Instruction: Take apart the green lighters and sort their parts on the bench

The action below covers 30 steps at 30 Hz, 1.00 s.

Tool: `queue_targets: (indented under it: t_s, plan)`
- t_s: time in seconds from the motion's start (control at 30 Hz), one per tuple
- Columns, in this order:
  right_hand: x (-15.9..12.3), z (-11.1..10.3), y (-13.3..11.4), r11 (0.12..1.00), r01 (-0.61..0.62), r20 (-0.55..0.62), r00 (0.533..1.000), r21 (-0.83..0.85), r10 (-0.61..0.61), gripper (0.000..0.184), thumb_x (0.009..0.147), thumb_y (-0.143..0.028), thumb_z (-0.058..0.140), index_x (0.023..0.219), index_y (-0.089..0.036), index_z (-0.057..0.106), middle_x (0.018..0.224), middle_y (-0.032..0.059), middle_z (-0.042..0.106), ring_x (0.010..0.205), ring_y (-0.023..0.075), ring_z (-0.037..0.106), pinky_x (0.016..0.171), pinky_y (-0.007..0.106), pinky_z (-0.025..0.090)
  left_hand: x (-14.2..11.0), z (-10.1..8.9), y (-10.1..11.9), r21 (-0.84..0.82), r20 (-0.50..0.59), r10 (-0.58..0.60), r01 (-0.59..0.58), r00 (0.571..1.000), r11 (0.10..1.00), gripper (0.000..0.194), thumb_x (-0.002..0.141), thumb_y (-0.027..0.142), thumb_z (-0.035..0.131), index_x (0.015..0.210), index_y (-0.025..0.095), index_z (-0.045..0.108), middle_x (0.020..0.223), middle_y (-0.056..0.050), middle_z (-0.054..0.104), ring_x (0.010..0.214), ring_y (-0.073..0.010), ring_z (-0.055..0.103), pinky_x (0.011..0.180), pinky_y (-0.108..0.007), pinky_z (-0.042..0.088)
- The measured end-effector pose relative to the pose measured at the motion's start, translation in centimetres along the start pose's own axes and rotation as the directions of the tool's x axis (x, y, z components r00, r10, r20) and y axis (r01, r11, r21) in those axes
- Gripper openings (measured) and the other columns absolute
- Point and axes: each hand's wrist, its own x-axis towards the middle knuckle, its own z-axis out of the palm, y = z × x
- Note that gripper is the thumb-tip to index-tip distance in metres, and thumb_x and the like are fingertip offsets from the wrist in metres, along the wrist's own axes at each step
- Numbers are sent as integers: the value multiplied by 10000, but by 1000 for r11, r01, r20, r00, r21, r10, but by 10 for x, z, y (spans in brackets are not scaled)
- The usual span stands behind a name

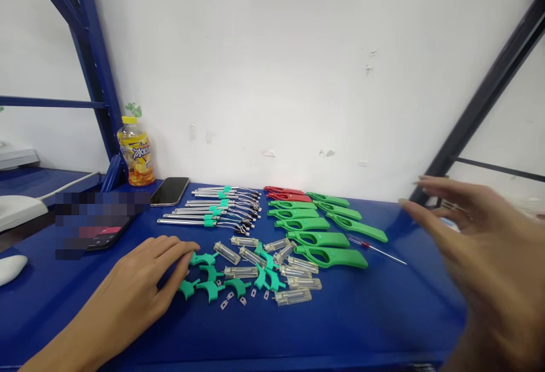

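Observation:
My left hand (145, 275) rests on the blue table at the left edge of a group of small green plastic triggers (210, 289). Its fingers are loosely bent, the fingertips right beside the nearest trigger; whether they touch it I cannot tell. On the right my right hand (489, 247) is raised above the table, slightly blurred, fingers apart and nothing between them. Clear plastic fuel tanks (240, 272) lie mixed with the triggers, and tiny metal clips (224, 305) lie in front. Green lighter shells (330, 256) and red ones (289, 196) are lined up behind to the right.
Metal lighter tubes with wires (187, 221) lie in a row at the back. A screwdriver (385, 254) is right of the shells. Two phones (170, 191), a drink bottle (138, 156) and a white mouse (12, 270) are on the left. Blue metal posts (96, 48) flank the white wall.

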Motion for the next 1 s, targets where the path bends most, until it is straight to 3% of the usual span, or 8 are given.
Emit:
queue_targets:
  t_s: [0.1,0.2,0.33,0.43,0.63,0.83,0.93,1.0]
  plan:
    - [20,-4,42,978,-174,200,960,-113,194,496,760,-656,746,1076,-281,815,1004,86,867,1018,383,835,913,489,660,-3,5,-10,85,64,-194,188,979,978,559,1061,536,349,1215,221,784,1225,-119,822,1104,-356,797,938,-496,610]
    - [30,-5,107,943,-245,456,829,-226,325,348,715,-531,766,953,-286,834,852,62,869,835,361,851,737,443,672,-3,7,-15,143,103,-292,276,951,950,558,1039,481,317,1172,199,780,1194,-156,825,1036,-389,816,834,-516,627]
    - [30,-3,176,856,-275,589,631,-439,505,217,1034,-425,767,1059,-212,798,996,39,833,851,205,800,814,375,668,-2,6,-16,162,164,-344,318,925,934,546,1054,479,277,1137,244,763,1184,-114,833,1049,-355,825,840,-473,639]
    - [30,-3,207,809,-274,591,568,-520,573,234,1094,-401,734,1229,-211,755,1213,56,785,1005,218,779,880,392,672,-3,7,-17,158,195,-348,321,917,934,565,1055,477,258,1191,259,761,1205,-95,836,1024,-329,834,805,-432,645]
    - [26,-4,235,825,-273,626,547,-495,556,286,1088,-408,737,1301,-216,740,1293,67,764,1069,246,773,920,421,671,-3,9,-23,142,201,-303,278,932,950,604,1023,464,276,1292,257,776,1252,-92,837,1000,-322,845,768,-405,660]
    - [18,0,238,868,-256,647,584,-426,490,259,1102,-437,715,1244,-224,757,1189,46,783,961,214,779,839,366,676,-5,11,-29,123,159,-251,233,955,965,547,1054,478,339,1289,267,785,1241,-80,847,996,-320,850,763,-391,671]
    - [15,2,241,892,-225,631,640,-392,438,245,1101,-414,722,1211,-198,760,1112,33,786,882,189,773,790,349,677,-7,13,-32,117,145,-230,215,962,970,504,1055,467,377,1268,277,793,1213,-70,855,969,-306,851,736,-365,668]
    - [13,2,242,919,-178,562,745,-352,360,220,1092,-396,740,1168,-190,765,1069,24,785,832,171,764,742,320,671,-7,14,-32,117,141,-229,213,963,970,512,1061,465,372,1276,270,793,1220,-75,852,975,-314,852,738,-377,672]
